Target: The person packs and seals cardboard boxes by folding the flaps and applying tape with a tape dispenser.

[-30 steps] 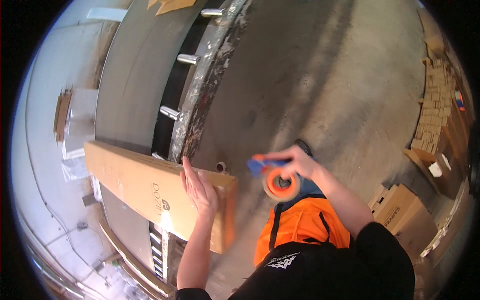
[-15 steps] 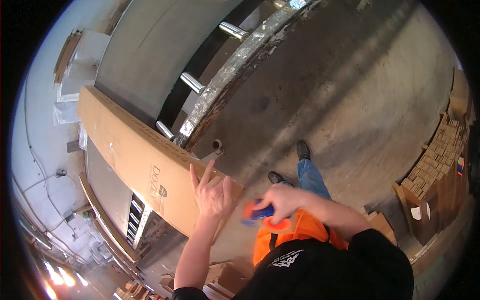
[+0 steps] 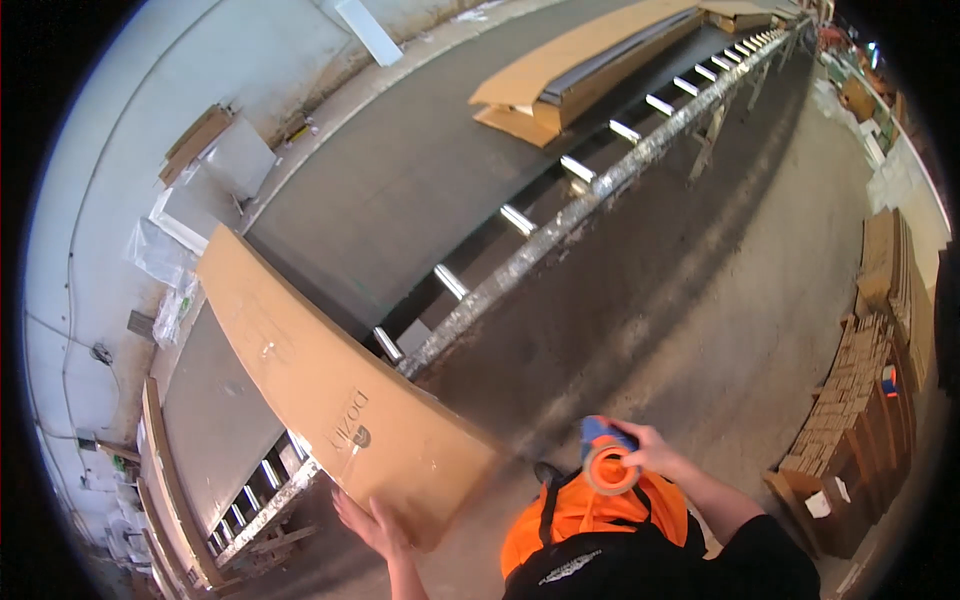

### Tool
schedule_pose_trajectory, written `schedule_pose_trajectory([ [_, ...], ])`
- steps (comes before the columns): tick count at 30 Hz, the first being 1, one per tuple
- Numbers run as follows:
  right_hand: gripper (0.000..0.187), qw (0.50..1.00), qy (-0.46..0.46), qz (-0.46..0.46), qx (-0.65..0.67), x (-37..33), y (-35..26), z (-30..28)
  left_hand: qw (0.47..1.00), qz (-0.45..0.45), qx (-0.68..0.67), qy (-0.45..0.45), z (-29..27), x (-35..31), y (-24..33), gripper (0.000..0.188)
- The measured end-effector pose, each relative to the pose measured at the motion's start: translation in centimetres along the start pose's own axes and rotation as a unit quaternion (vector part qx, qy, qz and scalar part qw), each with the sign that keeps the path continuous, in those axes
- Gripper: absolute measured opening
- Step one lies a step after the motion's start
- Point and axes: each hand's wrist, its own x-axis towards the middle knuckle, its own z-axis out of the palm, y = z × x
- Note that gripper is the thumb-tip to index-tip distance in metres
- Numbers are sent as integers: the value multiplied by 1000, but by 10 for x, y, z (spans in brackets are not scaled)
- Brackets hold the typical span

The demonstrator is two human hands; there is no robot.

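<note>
A long brown cardboard box (image 3: 310, 350) lies across the conveyor, its near end reaching out over the side rail toward me. Low by that end's left edge is my left hand (image 3: 375, 525), fingers spread and stretched out; whether it touches the cardboard I cannot tell. My right hand (image 3: 650, 452) is wrapped round a blue and orange tape dispenser (image 3: 610, 465), held in front of my orange apron, to the right of the box. The roll on the dispenser faces up.
Another long box (image 3: 590, 60), its end flaps apart, lies farther along the conveyor belt (image 3: 390, 180). Metal rollers (image 3: 518, 220) line the worn rail (image 3: 560, 225). Flat cardboard stacks (image 3: 840, 430) stand at the right. White foam pieces (image 3: 215, 180) lean by the left wall.
My left hand has gone from the box's near end down to its left edge. The tape dispenser has moved right with my right hand. The view has lifted, showing more of the conveyor.
</note>
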Motion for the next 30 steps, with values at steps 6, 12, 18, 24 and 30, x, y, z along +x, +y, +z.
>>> schedule_pose_trajectory([
  [6, 83, 980, 114, 19, 165, 13, 3, -42, 808, -275, -513, -93, 22, -37, -9, 71],
  [12, 81, 980, 119, -12, 159, 74, -34, -95, 726, -402, -558, 13, 146, -11, 168, 77],
  [18, 82, 956, 242, -113, 118, 106, -72, -156, 853, -54, -451, -257, 270, 221, 368, 114],
  [24, 80, 952, 219, -108, 182, 136, -122, -145, 888, 149, -329, -285, 209, 325, 346, 93],
  [30, 85, 971, 68, -186, 134, 256, -209, 7, 996, 59, -1, -65, 101, 324, 67, 80],
])
